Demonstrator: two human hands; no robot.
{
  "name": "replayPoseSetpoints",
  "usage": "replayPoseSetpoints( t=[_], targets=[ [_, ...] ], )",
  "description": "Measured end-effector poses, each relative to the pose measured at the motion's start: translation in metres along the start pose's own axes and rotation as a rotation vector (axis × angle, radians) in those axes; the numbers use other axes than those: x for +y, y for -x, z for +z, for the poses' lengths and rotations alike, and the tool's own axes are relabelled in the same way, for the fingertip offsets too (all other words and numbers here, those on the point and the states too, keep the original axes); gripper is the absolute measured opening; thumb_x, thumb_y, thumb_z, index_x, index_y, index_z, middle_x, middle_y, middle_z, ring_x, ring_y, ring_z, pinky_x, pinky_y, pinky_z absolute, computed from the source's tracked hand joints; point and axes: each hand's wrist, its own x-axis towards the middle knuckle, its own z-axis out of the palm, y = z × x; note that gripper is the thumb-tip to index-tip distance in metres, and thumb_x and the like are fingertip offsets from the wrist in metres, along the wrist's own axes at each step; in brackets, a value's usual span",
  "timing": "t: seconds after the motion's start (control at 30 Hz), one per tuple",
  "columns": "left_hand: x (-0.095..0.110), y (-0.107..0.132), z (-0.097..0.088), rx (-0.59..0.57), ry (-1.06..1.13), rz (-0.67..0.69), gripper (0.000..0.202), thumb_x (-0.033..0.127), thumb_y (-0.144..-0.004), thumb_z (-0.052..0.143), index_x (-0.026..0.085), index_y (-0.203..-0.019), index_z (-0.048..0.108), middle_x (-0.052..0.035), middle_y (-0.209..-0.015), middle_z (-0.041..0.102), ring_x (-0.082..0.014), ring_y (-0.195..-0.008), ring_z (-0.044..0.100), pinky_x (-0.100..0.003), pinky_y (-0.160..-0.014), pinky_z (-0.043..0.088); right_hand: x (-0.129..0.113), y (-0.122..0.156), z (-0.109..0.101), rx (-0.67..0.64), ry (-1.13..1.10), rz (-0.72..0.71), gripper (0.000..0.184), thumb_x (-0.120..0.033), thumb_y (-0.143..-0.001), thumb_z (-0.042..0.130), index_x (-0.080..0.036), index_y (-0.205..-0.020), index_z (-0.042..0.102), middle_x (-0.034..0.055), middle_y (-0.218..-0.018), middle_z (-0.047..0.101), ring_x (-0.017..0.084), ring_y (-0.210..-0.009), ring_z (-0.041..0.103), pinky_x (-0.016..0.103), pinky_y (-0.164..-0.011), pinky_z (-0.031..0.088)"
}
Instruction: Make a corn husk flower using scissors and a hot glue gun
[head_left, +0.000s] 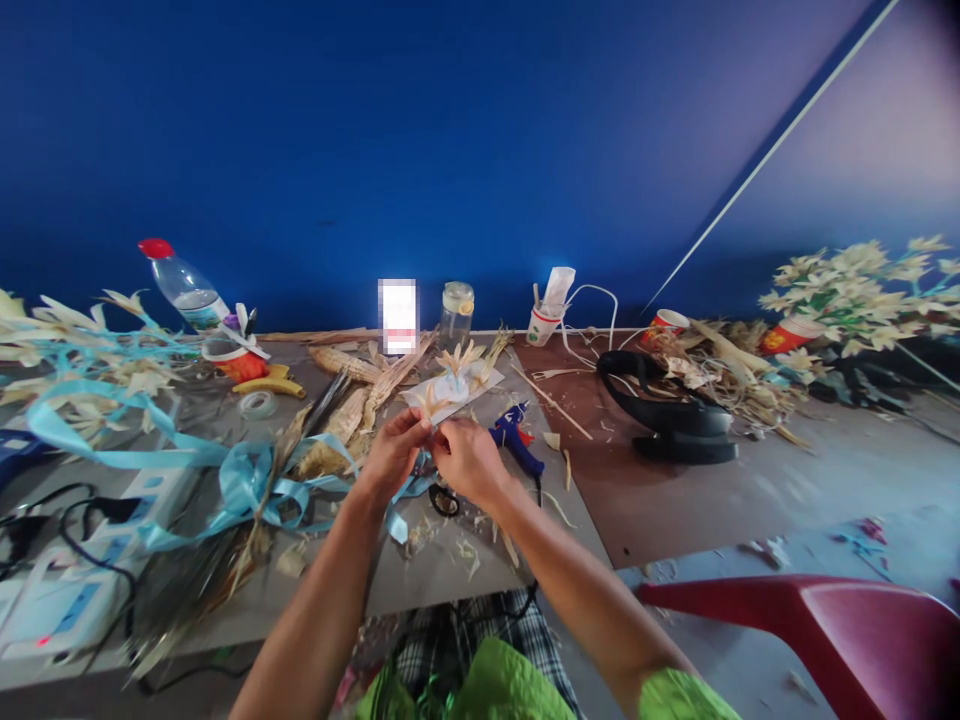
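Note:
My left hand (397, 450) pinches a pale dried-husk flower (433, 402) near its base, above the table. Against it, my right hand (471, 460) is closed at the flower's lower end; its curled fingers hide what they grip. Light blue ribbon (397, 522) shows under and between the hands, its end lying on the table. Just beyond the hands, another husk flower (459, 360) lies on a white sheet (487, 380). To the right of my right hand rests a blue glue gun (517, 440). A small black ring (444, 500) lies below the hands.
Left stand a looped blue ribbon bow (251, 485), power strips (75, 590), a tilted bottle (187, 290) and husk flowers (56, 335). Behind are a lidded jar (456, 315) and paper cup (544, 325). Right are a black headset-like device (675, 420) and red chair (840, 620).

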Motion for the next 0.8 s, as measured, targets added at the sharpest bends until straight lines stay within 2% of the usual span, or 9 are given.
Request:
replayPoseSetpoints(
  t=[0.1, 0.2, 0.3, 0.47, 0.6, 0.7, 0.8],
  targets=[
    [0.002, -0.003, -0.003, 0.096, 0.021, 0.069, 0.023, 0.027, -0.062, 0.077, 0.014, -0.065, 0.058, 0.003, -0.059, 0.055, -0.0055, -0.053, 0.048, -0.019, -0.055, 0.038, 0.004, 0.004, 0.006, -0.029, 0.114, -0.047, 0.015, -0.022, -0.082, 0.053, -0.015, -0.076, 0.064, 0.011, -0.083, 0.067, 0.02, -0.084, 0.06, 0.027, -0.075, 0.04],
    [0.005, -0.006, -0.008, 0.15, 0.067, 0.137, 0.026, 0.027, -0.062, 0.077, 0.015, -0.06, 0.054, 0.0046, -0.054, 0.049, -0.0042, -0.048, 0.041, -0.019, -0.05, 0.037, 0.012, 0.009, 0.008, -0.069, 0.061, -0.003, 0.018, -0.023, -0.082, 0.054, -0.016, -0.068, 0.063, 0.0086, -0.076, 0.067, 0.018, -0.078, 0.06, 0.025, -0.071, 0.04],
    [0.006, -0.006, -0.009, 0.135, 0.094, 0.116, 0.023, 0.026, -0.064, 0.076, 0.016, -0.062, 0.055, 0.0048, -0.054, 0.048, -0.0046, -0.047, 0.042, -0.019, -0.051, 0.039, 0.019, 0.011, 0.002, -0.012, -0.113, 0.061, 0.025, -0.028, -0.085, 0.052, -0.016, -0.064, 0.061, 0.0062, -0.071, 0.066, 0.015, -0.069, 0.058, 0.023, -0.064, 0.039],
    [0.006, -0.005, -0.004, 0.143, 0.138, 0.05, 0.021, 0.022, -0.062, 0.076, 0.014, -0.071, 0.059, 0.0024, -0.061, 0.059, -0.0065, -0.053, 0.052, -0.02, -0.056, 0.041, 0.022, 0.007, -0.005, 0.083, -0.45, 0.059, 0.023, -0.034, -0.085, 0.05, -0.015, -0.08, 0.063, 0.0041, -0.075, 0.065, 0.013, -0.07, 0.057, 0.021, -0.063, 0.04],
    [0.006, -0.004, -0.002, 0.099, 0.16, 0.051, 0.019, 0.021, -0.063, 0.075, 0.014, -0.072, 0.06, -0.0013, -0.071, 0.065, -0.0099, -0.064, 0.059, -0.023, -0.064, 0.044, 0.015, 0.0, 0.002, 0.069, -0.562, 0.03, 0.024, -0.033, -0.085, 0.048, -0.015, -0.081, 0.063, 0.0042, -0.077, 0.064, 0.014, -0.071, 0.056, 0.022, -0.064, 0.04],
    [0.005, -0.004, -0.003, 0.08, 0.164, 0.049, 0.018, 0.022, -0.064, 0.075, 0.014, -0.07, 0.06, -0.0005, -0.068, 0.064, -0.0095, -0.063, 0.059, -0.022, -0.065, 0.044, 0.012, -0.005, 0.009, 0.056, -0.626, 0.053, 0.029, -0.035, -0.086, 0.045, -0.015, -0.077, 0.063, 0.003, -0.071, 0.061, 0.014, -0.068, 0.055, 0.022, -0.062, 0.04],
    [0.003, -0.004, -0.005, 0.087, 0.166, 0.048, 0.02, 0.023, -0.062, 0.077, 0.014, -0.071, 0.061, -0.0007, -0.07, 0.065, -0.0096, -0.066, 0.06, -0.022, -0.067, 0.044, 0.012, -0.011, 0.012, 0.094, -0.659, 0.092, 0.03, -0.037, -0.086, 0.045, -0.014, -0.081, 0.064, 0.0033, -0.072, 0.062, 0.015, -0.07, 0.056, 0.023, -0.064, 0.041]
  ],
)
